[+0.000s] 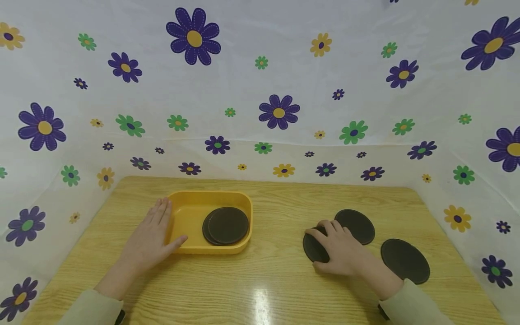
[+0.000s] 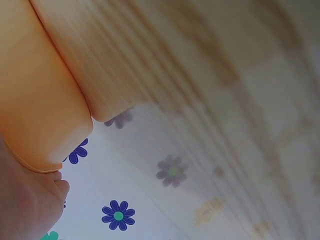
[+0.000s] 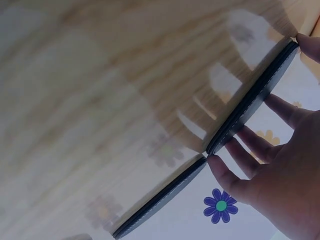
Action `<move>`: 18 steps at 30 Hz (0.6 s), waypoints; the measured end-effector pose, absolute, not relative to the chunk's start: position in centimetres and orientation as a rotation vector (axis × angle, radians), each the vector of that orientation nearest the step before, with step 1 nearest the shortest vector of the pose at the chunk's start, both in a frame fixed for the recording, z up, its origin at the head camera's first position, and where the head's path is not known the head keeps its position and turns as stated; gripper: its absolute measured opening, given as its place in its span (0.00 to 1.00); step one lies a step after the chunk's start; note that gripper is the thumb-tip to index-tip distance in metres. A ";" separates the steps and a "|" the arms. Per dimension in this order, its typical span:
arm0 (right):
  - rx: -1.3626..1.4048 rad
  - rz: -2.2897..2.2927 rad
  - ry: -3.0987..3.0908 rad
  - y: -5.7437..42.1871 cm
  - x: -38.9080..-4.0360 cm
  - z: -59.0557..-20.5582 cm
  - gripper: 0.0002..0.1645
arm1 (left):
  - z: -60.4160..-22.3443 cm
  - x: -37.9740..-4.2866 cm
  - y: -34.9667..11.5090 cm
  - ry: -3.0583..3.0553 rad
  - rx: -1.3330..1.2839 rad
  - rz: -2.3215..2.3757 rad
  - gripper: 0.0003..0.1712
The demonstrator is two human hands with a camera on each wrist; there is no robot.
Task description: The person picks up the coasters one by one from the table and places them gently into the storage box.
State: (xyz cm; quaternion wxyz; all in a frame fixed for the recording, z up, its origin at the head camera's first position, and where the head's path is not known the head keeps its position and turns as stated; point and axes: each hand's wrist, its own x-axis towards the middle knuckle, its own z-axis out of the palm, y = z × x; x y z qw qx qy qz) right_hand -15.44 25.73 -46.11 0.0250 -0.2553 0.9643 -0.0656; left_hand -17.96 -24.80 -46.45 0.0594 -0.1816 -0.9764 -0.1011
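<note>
My left hand (image 1: 148, 239) lies with straight fingers along the left end of a yellow tray (image 1: 211, 195), thumb out over its front rim. In the left wrist view, the fingers (image 2: 42, 200) press near the tray's rim. Inside the tray, to the right, two black round coasters (image 1: 229, 225) lie overlapping. My right hand (image 1: 341, 250) arches over another black coaster (image 1: 313, 248) on the table, gripping it by its edge. The right wrist view shows this coaster (image 3: 255, 102) with its stitched rim, fingertips spread over its top and edge.
Two more black coasters lie flat on the wood-grain table (image 1: 280, 225): one (image 1: 355, 225) just behind the right hand, the other (image 1: 405, 261) beside the right wrist. A white flower-print cloth (image 1: 243, 81) rises behind the table and at both sides.
</note>
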 end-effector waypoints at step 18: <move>-0.705 -0.176 3.019 25.2 -16.1 -46.4 0.47 | -46.6 -18.1 -24.8 -2.971 -0.542 -0.313 0.62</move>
